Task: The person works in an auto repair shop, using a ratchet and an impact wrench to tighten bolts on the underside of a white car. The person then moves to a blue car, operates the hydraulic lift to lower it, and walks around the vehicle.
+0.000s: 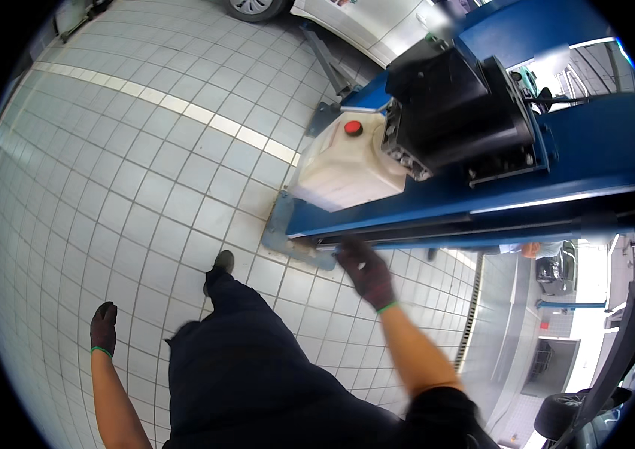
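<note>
Currently dangling left hand [103, 328] over floor [145, 224], fingers released; hovering right hand [365, 274] near blue post [415, 206] and white tank [340, 176], can't tell if grasping.

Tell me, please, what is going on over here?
A dark-gloved person stands on a tiled floor beside a blue post with a black unit and a whitish tank with a red cap. The right grip is close to the post's edge; whether it touches is hard to tell. The left grip hangs apart, over the floor. Neither visibly holds anything.
</note>
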`<state>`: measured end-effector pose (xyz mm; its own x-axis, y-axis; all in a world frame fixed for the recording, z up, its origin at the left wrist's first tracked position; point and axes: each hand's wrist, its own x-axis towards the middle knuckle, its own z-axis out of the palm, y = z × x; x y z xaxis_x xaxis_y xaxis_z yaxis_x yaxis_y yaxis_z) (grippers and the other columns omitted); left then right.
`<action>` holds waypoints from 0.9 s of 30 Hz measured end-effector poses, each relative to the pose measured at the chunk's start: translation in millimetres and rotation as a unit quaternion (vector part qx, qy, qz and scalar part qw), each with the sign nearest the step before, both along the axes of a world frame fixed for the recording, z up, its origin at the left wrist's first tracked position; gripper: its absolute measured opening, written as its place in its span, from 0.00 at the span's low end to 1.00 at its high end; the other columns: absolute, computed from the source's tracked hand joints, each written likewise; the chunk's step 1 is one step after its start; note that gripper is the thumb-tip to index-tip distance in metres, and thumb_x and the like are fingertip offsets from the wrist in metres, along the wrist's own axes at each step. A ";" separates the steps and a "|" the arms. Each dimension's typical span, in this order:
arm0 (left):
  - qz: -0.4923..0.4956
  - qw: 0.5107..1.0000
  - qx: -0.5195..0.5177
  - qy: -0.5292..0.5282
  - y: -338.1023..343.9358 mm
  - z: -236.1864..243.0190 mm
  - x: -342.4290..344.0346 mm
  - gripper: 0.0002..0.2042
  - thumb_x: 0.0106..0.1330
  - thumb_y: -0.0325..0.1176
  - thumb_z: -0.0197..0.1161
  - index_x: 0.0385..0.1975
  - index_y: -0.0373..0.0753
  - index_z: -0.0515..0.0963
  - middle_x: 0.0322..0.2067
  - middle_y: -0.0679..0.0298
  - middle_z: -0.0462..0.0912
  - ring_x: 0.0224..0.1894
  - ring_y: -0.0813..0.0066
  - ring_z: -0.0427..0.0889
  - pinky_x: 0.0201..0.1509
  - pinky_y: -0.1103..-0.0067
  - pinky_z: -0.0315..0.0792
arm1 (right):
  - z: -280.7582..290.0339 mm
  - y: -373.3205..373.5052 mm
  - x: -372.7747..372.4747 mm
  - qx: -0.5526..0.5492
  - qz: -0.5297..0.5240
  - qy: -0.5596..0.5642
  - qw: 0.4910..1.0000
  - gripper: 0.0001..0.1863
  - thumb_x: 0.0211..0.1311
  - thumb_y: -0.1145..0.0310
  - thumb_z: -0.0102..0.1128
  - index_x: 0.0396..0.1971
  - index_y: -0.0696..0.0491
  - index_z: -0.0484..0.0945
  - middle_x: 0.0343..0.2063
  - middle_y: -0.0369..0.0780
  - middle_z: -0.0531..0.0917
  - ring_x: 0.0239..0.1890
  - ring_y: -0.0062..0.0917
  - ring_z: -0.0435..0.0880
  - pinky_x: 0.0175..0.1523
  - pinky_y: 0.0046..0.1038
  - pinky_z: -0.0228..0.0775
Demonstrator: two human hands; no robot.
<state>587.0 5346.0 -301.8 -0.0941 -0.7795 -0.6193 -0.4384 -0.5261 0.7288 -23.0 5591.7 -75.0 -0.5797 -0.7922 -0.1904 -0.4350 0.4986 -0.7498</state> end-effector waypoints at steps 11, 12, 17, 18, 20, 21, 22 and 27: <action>-0.289 0.950 -0.079 0.090 -246.5 111.8 -343.2 0.29 0.70 0.39 0.66 0.68 0.35 0.70 0.60 0.52 0.79 0.62 0.63 0.78 0.69 0.71 0.69 | -135.4 111.5 -46.7 0.346 0.090 0.000 0.934 0.30 0.72 0.45 0.57 0.64 0.50 0.75 0.65 0.44 0.77 0.64 0.39 0.78 0.68 0.37 0.70; -0.308 0.940 -0.047 0.139 -261.0 116.9 -384.8 0.31 0.68 0.39 0.68 0.69 0.37 0.69 0.61 0.52 0.78 0.63 0.63 0.77 0.69 0.70 0.69 | -130.8 109.3 -46.5 0.311 0.001 0.035 0.950 0.28 0.72 0.48 0.58 0.64 0.50 0.76 0.63 0.45 0.80 0.62 0.39 0.80 0.67 0.37 0.71; -0.586 0.773 -0.192 0.151 -280.5 186.7 -583.6 0.35 0.66 0.46 0.70 0.71 0.41 0.66 0.69 0.52 0.71 0.71 0.56 0.70 0.74 0.67 0.64 | -109.2 59.9 2.5 0.131 -0.415 -0.046 0.899 0.30 0.70 0.47 0.62 0.63 0.51 0.76 0.52 0.48 0.87 0.57 0.38 0.85 0.62 0.34 0.76; -0.635 0.725 -0.219 0.151 -269.2 215.2 -617.7 0.37 0.66 0.48 0.70 0.72 0.41 0.65 0.70 0.51 0.70 0.73 0.55 0.68 0.75 0.67 0.63 | -113.9 55.4 22.6 0.093 -0.434 -0.059 0.894 0.32 0.69 0.46 0.62 0.64 0.52 0.75 0.52 0.48 0.86 0.58 0.37 0.84 0.62 0.33 0.75; -0.683 0.658 -0.244 0.203 -252.5 241.0 -671.0 0.38 0.65 0.49 0.69 0.72 0.40 0.64 0.70 0.50 0.68 0.73 0.53 0.66 0.75 0.67 0.62 | -89.0 8.9 64.7 0.188 -0.411 -0.040 0.891 0.33 0.69 0.46 0.62 0.65 0.52 0.74 0.52 0.47 0.87 0.59 0.36 0.84 0.63 0.32 0.74; -0.705 0.627 -0.243 0.225 -237.9 254.5 -694.8 0.38 0.64 0.49 0.70 0.71 0.40 0.65 0.70 0.50 0.68 0.73 0.52 0.67 0.75 0.67 0.63 | -87.5 1.2 97.3 0.200 -0.410 -0.090 0.886 0.33 0.69 0.45 0.62 0.65 0.52 0.74 0.53 0.47 0.86 0.60 0.36 0.83 0.64 0.32 0.74; -0.726 0.598 -0.242 0.240 -225.3 264.5 -714.4 0.38 0.64 0.48 0.70 0.71 0.40 0.65 0.70 0.49 0.68 0.72 0.52 0.67 0.75 0.67 0.63 | -87.1 -10.3 122.0 0.208 -0.402 -0.143 0.880 0.34 0.69 0.44 0.61 0.66 0.52 0.74 0.55 0.46 0.85 0.60 0.36 0.83 0.64 0.32 0.73; -0.796 0.508 -0.268 0.193 -194.2 264.2 -758.3 0.34 0.61 0.44 0.67 0.70 0.46 0.68 0.63 0.51 0.73 0.63 0.50 0.76 0.66 0.64 0.72 | -173.9 -34.4 274.3 0.316 -0.449 -0.211 0.809 0.37 0.68 0.38 0.57 0.66 0.50 0.74 0.61 0.45 0.81 0.65 0.38 0.78 0.69 0.36 0.68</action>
<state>-171.3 5151.8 -37.6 -0.9027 0.4270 -0.0535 0.2331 0.5898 0.7732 251.3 5557.3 -248.8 -0.6451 0.2447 -0.7239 0.5430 0.8133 -0.2090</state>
